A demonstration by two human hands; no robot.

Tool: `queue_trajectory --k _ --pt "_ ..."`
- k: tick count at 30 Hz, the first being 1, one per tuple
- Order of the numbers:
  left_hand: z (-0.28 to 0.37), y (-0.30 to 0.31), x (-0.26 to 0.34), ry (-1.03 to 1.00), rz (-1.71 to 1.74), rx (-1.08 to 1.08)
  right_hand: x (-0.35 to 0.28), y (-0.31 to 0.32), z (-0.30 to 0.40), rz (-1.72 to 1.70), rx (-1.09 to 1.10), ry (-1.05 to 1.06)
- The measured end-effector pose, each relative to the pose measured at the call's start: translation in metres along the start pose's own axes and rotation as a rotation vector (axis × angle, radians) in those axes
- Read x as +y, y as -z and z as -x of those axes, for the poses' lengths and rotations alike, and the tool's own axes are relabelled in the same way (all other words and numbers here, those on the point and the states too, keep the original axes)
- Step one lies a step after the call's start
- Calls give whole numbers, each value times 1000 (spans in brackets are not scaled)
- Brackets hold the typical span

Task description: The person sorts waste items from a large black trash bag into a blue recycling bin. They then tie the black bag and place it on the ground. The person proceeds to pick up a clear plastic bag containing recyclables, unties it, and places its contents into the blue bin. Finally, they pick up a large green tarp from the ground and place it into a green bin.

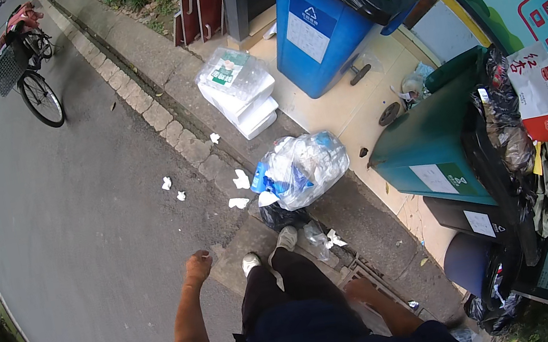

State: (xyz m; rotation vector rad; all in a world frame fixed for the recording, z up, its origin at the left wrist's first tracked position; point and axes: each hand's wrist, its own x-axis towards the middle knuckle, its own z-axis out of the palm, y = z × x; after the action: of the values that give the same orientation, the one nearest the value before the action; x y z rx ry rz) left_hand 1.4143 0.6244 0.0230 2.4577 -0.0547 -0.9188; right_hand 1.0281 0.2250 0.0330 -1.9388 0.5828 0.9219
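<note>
My left hand [199, 265] hangs over the asphalt to the left of my shoes, its fingers curled, with nothing plainly visible in it. Low beside my right leg is my right hand [359, 290], above a drain grate [376, 285]; a translucent plastic bag lies against or below it, and its fingers are blurred. A clear plastic bag stuffed with white waste [314, 166] rests on the kerb before my feet, on or beside a black plastic bag [282, 215]. Crumpled white tissues [241, 179] are scattered left of it. Another clear plastic wrapper [317, 240] lies by my right shoe.
White foam boxes [246, 112] are stacked under clear plastic containers [229, 71]. A blue wheeled bin [310, 32] and a green wheeled bin [423, 144], both overfilled, stand on the tiled platform at right. Further off at upper left, a bicycle [37, 92] with a basket stands on the road.
</note>
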Motion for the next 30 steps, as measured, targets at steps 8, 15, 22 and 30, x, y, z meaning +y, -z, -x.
queue_trajectory --k 8,15,22,30 --pt "-76 -56 18 -9 -239 -129 -78 31 -13 -565 183 -352" --pt "-206 -109 57 -137 -169 -303 -101 12 -115 -872 295 -397" --pt "-338 -177 78 -406 -293 -249 -75 -38 -263 -954 324 -464" --pt "-463 -255 109 -582 -483 -242 -11 -71 -419 -1196 453 -492"
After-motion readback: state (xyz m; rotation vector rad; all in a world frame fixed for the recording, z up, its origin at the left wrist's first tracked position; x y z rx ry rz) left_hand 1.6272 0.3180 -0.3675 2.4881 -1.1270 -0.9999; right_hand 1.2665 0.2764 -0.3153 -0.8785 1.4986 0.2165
